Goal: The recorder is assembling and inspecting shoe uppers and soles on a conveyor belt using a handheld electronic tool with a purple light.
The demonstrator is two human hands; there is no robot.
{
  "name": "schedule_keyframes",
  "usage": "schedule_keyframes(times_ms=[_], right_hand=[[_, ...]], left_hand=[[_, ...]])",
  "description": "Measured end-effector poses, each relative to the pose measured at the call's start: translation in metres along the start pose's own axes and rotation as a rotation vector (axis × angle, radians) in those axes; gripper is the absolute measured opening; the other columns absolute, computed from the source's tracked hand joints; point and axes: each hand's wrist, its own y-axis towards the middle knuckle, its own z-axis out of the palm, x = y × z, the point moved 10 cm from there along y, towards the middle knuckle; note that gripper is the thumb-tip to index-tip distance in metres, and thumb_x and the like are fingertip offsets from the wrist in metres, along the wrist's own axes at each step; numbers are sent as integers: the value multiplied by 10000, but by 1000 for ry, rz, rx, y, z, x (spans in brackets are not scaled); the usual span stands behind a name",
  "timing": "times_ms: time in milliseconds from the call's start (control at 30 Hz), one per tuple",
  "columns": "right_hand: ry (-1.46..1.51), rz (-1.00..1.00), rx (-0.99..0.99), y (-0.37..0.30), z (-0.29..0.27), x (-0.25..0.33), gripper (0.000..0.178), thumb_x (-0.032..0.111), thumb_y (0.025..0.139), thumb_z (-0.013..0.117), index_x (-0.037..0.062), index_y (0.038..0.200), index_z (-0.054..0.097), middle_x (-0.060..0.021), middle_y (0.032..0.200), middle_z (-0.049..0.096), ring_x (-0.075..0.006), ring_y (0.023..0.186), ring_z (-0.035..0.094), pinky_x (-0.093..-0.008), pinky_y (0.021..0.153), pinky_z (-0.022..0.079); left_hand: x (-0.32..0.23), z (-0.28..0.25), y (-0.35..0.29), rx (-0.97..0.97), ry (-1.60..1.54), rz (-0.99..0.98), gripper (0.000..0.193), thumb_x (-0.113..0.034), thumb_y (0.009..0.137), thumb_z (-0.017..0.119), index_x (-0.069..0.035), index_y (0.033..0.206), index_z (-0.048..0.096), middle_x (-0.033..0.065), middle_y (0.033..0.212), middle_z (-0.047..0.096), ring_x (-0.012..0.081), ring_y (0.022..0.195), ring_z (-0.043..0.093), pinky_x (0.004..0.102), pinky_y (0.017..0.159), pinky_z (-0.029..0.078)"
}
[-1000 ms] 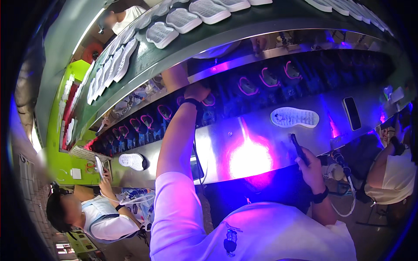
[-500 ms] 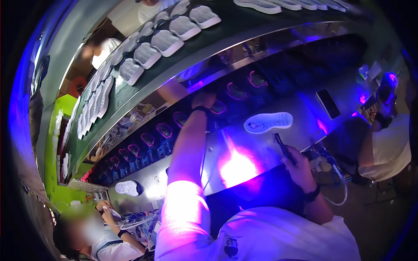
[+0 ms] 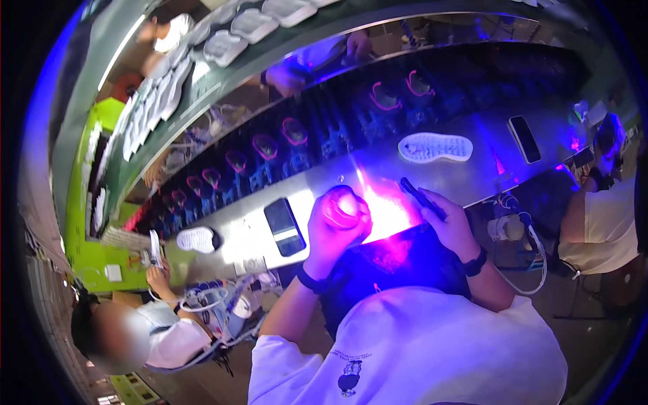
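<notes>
Curling around a rounded object (image 3: 342, 208), the left hand (image 3: 333, 237) sits over the front part of the metal bench (image 3: 472, 175), at the near side of a patch of glaring light. Its fingers are closed about the object's sides, leaving the top exposed and lit strong pink; the glow makes its exact kind hard to tell. The left forearm slants up and to the right, elbow bent, with a dark band (image 3: 312, 280) around the wrist.

Across the light, the right hand (image 3: 452, 219) grips a slim dark tool (image 3: 423, 199) — fingers wrapped about its lower end, the other end pointing up and to the left. The right forearm leans inward, so both hands stand before the chest, near each other but apart; the tool's far end is near the rounded object without touching it.

Beyond the right hand lies a white shoe sole (image 3: 435, 147), flat on the bench, with a phone (image 3: 525, 139) farther right. Another phone (image 3: 285, 226) rests just left of the left hand. Behind them runs a row of dark pieces with pink-rimmed openings (image 3: 265, 146) — well clear of both hands.
</notes>
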Motion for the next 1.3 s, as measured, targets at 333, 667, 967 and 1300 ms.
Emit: schedule_keyframes(times_ms=[333,667,967,1300], right_hand=[[-142,46,274,-11,65,0,397,87,957,695,33,1347,647,-83,1048,733,-107,868,637,-282,817,528],[-57,248,340,-34,81,-16,374,95,964,675,23,1330,650,-143,1159,743,-184,1036,699,-322,944,527],[-185,89,443,-49,65,17,385,82,944,695,9,1320,653,-134,1155,750,-148,1025,683,-328,939,529],[110,452,505,-70,56,0,435,129,994,664,1,1405,595,-2,960,665,-83,816,586,-261,769,506]], left_hand=[[-30,18,-120,73,495,416,799,-359,753,848,38,1356,505,234,1355,573,404,1307,554,612,1176,332],[-14,30,-141,171,502,473,711,-305,812,812,40,1364,523,241,1390,565,412,1353,523,615,1172,323],[-15,30,-139,246,516,483,571,-146,864,624,49,1392,530,236,1421,556,397,1363,520,567,1191,306],[-31,35,-118,244,496,453,735,-233,811,771,76,1411,481,266,1427,538,417,1378,501,565,1183,330]])
